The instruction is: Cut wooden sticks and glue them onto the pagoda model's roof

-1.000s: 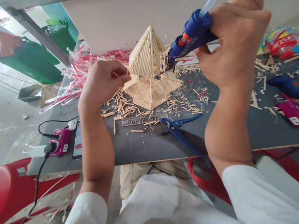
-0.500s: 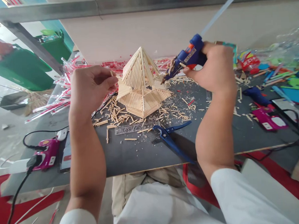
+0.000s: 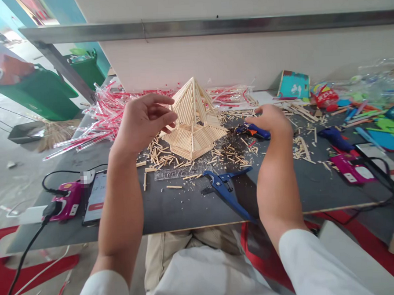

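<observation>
A model pavilion of small wooden sticks (image 3: 196, 136) with a pointed roof stands in the middle of the table. My left hand (image 3: 145, 119) is raised at its left side, thumb and index finger apart, with no stick visible between them. Beyond the model's right side, a blue glue gun (image 3: 258, 132) lies low on the table, partly covered by my right hand (image 3: 273, 120). The right thumb and fingers look spread above the gun; some fingers are hidden. Cut sticks (image 3: 161, 154) are scattered around the model's base.
A blue-handled cutter (image 3: 224, 190) and a clear ruler (image 3: 172, 172) lie in front of the model. Phones and pink power sockets (image 3: 66, 200) with cords sit at both sides. Red-and-clear plastic wrappers (image 3: 99, 115) pile up behind. Another glue gun (image 3: 335, 138) lies at right.
My right hand has lowered the glue gun onto the table and loosened around it. My left hand's fingers have parted, and the small stick held there is no longer visible. The view has shifted slightly.
</observation>
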`<action>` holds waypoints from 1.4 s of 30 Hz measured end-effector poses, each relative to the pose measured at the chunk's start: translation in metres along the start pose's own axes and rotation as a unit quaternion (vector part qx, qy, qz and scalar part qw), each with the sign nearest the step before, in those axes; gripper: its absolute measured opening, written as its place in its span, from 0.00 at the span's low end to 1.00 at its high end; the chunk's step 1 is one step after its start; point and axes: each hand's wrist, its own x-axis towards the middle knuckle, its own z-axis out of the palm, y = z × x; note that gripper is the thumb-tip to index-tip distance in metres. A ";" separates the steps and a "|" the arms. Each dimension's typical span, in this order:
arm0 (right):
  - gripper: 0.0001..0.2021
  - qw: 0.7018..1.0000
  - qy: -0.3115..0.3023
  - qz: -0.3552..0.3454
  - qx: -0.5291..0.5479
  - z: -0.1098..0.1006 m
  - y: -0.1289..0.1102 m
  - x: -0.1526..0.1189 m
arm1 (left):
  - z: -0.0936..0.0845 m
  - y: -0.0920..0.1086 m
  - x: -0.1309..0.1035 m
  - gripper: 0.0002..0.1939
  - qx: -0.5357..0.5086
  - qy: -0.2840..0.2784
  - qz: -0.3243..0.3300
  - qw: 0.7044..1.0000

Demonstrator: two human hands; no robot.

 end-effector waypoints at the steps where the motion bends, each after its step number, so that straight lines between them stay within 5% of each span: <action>1: 0.17 0.999 0.037 0.008 0.015 -0.009 -0.012 -0.005 | 0.002 0.002 0.000 0.16 -0.004 -0.007 -0.002 1.000; 3: 0.24 0.994 0.070 -0.035 0.074 -0.026 -0.042 -0.019 | 0.006 0.005 -0.001 0.18 -0.015 -0.024 -0.007 1.000; 5: 0.28 0.956 0.106 -0.148 0.228 -0.039 -0.077 -0.036 | 0.011 0.008 -0.002 0.20 -0.013 -0.039 -0.015 0.999; 9: 0.32 0.906 0.027 -0.301 0.296 -0.047 -0.137 -0.065 | 0.018 0.010 -0.004 0.22 0.005 -0.062 -0.029 0.998; 12: 0.28 0.889 0.003 -0.353 0.292 -0.040 -0.157 -0.070 | 0.021 0.008 -0.004 0.22 -0.010 -0.077 -0.022 0.997; 17: 0.19 0.883 0.019 -0.381 0.272 -0.027 -0.159 -0.062 | 0.023 0.005 -0.003 0.22 -0.032 -0.095 -0.002 0.995; 33: 0.16 0.896 0.055 -0.380 0.224 -0.029 -0.157 -0.064 | 0.031 -0.001 -0.002 0.11 0.030 -0.091 0.021 0.995; 42: 0.20 0.931 0.069 -0.335 0.128 -0.023 -0.139 -0.048 | 0.034 -0.013 0.003 0.08 0.193 0.005 0.065 0.979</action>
